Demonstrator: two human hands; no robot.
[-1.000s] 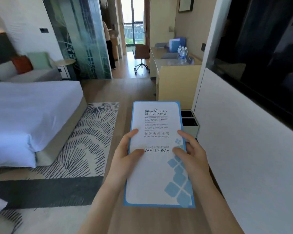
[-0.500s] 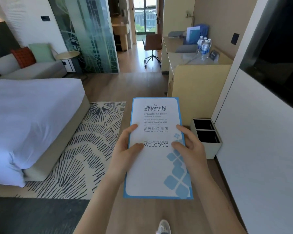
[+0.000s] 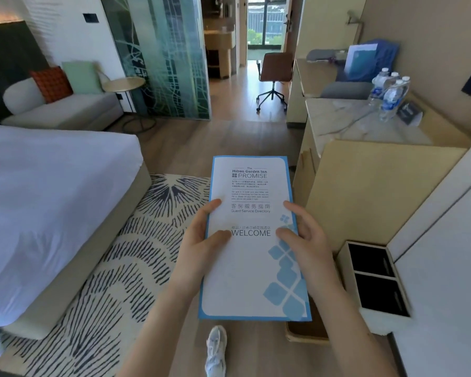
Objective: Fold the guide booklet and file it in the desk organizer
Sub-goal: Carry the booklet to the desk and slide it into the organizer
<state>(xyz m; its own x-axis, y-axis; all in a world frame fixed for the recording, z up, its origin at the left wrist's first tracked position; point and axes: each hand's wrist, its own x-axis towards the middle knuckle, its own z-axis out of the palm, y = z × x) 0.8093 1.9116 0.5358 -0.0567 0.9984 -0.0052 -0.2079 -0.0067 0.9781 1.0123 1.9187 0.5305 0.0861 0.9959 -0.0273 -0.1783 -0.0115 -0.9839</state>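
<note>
The guide booklet (image 3: 252,240) is held flat and face up in front of the person, its "WELCOME" cover readable and its long edges running away from the body. The left hand (image 3: 204,240) clamps its left edge with the thumb on top beside the word and the fingers underneath; the right hand (image 3: 305,240) does the same on the right edge, thumb lying over the blue tile pattern. Both grips sit at mid-length, which probably keeps the stiff sheet level and closed while it is carried. It already looks folded shut, so the step in hand seems to be taking it to the desk. Beyond the grip and to the right, well apart, stands the desk (image 3: 318,74), where an upright blue holder (image 3: 365,61) with a sheet in it is likely the organizer, though it is too far to be sure. Nearer, right of the right hand, is a marble-topped cabinet (image 3: 346,121) with water bottles (image 3: 389,93), and below it a two-slot bin (image 3: 375,284) on the floor. Left of the grip lie the patterned rug (image 3: 125,268) and bed (image 3: 46,200). Against half a second ago the hold is unchanged, but the cabinet, bin and desk have drawn closer and a white shoe (image 3: 216,349) has stepped further forward under the booklet.
</note>
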